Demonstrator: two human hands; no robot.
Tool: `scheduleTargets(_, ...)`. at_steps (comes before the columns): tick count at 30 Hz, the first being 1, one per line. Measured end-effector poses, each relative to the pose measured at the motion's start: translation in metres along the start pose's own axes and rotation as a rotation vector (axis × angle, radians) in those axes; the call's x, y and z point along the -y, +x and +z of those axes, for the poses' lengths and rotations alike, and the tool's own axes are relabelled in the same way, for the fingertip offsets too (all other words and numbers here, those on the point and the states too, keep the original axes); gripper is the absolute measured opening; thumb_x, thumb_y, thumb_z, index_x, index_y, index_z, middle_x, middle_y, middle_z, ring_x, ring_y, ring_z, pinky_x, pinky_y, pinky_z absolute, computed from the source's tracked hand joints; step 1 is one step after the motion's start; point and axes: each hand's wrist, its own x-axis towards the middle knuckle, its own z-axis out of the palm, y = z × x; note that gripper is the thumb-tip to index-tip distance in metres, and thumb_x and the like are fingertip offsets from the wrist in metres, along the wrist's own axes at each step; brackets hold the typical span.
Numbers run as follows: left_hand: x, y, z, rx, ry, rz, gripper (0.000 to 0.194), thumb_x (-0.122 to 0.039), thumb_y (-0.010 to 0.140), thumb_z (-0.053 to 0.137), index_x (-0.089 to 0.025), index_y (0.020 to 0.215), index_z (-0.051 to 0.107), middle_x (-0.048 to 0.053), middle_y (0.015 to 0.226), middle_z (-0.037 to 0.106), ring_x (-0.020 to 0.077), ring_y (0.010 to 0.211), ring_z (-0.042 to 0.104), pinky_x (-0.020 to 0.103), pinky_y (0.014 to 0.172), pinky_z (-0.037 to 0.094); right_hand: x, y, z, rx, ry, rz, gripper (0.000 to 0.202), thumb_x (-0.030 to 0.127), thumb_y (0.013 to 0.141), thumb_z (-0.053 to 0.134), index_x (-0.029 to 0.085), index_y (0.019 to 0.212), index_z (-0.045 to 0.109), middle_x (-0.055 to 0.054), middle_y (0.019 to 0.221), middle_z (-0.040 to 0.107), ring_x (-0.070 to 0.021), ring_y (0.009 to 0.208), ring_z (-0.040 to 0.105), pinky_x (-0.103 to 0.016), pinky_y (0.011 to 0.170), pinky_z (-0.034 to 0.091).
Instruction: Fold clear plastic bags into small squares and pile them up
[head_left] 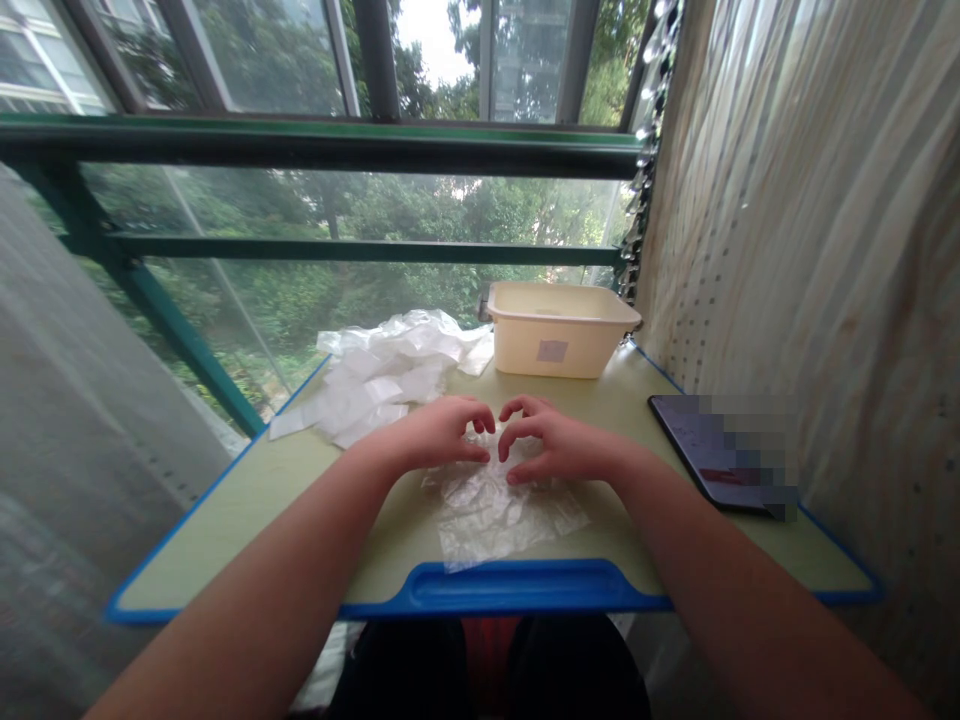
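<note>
A crumpled clear plastic bag (pixel 499 510) lies on the pale green table (pixel 300 520), close to its front edge. Over the far part of the bag is my left hand (pixel 454 432), with its fingers curved and apart. My right hand (pixel 544 440) faces it from the other side, the fingers likewise bent and spread. Between the two hands there is a narrow gap, and neither grips anything that I can see. Whether the fingertips touch the plastic I cannot tell.
A heap of white and clear plastic bags (pixel 397 370) lies at the back left. Beside it stands a cream plastic bin (pixel 555 345). A dark tablet (pixel 705 460) lies at the right edge. Behind the table are a green railing (pixel 360 150) and a curtain (pixel 810 250).
</note>
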Motion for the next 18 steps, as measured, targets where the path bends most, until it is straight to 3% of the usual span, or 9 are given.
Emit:
scheduleTargets(5, 0.003, -0.002, -0.001, 0.05, 0.013, -0.047, 0.039, -0.039, 0.064, 0.064, -0.024, 0.1, 0.057, 0.001, 0.096, 0.058, 0.0179, 0.087, 0.053, 0.025, 0.072, 0.04, -0.002, 0.007, 0.002, -0.226, -0.004, -0.046, 0.015, 0.025, 0.079, 0.054, 0.02, 0.087, 0.066, -0.004, 0.09, 0.06, -0.017, 0.089, 0.052, -0.032, 0.085, 0.038)
scheduleTargets(13, 0.003, -0.002, -0.004, 0.087, 0.009, -0.089, 0.046, -0.043, 0.062, 0.065, -0.023, 0.102, 0.056, 0.002, 0.096, 0.057, 0.0176, 0.085, 0.053, 0.025, 0.071, 0.04, -0.014, 0.008, 0.007, -0.043, 0.041, 0.024, 0.018, 0.03, 0.071, 0.062, 0.021, 0.085, 0.069, -0.003, 0.087, 0.056, -0.014, 0.076, 0.054, -0.024, 0.07, 0.041)
scheduleTargets(18, 0.005, -0.005, -0.007, 0.111, -0.036, -0.139, 0.051, -0.044, 0.06, 0.066, -0.023, 0.106, 0.054, 0.002, 0.099, 0.057, 0.0166, 0.082, 0.053, 0.024, 0.069, 0.041, -0.021, 0.007, 0.002, 0.002, 0.038, 0.066, 0.024, 0.033, 0.07, 0.062, 0.023, 0.092, 0.068, -0.003, 0.091, 0.057, -0.0162, 0.081, 0.054, -0.025, 0.074, 0.04)
